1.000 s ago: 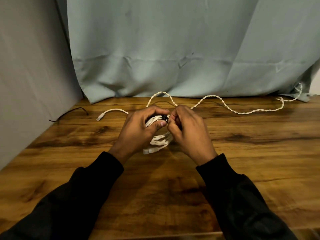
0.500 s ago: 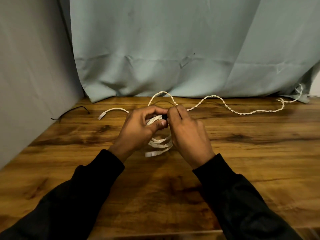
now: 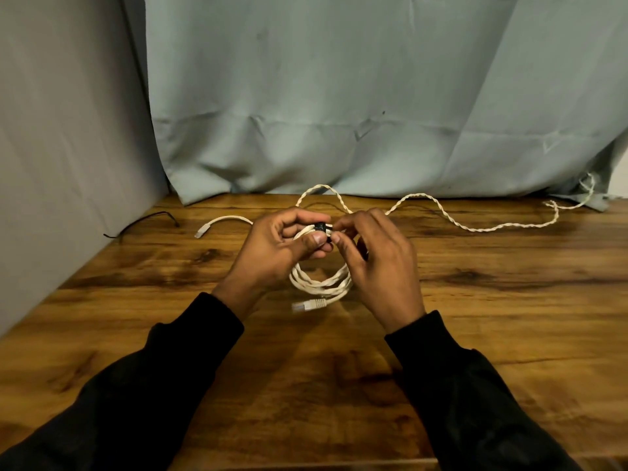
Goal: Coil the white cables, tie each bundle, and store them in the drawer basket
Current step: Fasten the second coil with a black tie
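Dark-stained wooden tabletop with heavy grain [image 3: 492,300] fills the lower frame. Behind it hangs a creased pale blue-green fabric curtain [image 3: 339,96], its hem touching the table's back edge. A plain grey fabric panel [image 3: 68,130] closes off the left side. Light is dim and warm, source probably overhead. White strip at far right [image 3: 620,185], possibly wall.

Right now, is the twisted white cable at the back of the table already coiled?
No, the twisted white cable lies stretched in loose waves along the back of the table, untied.
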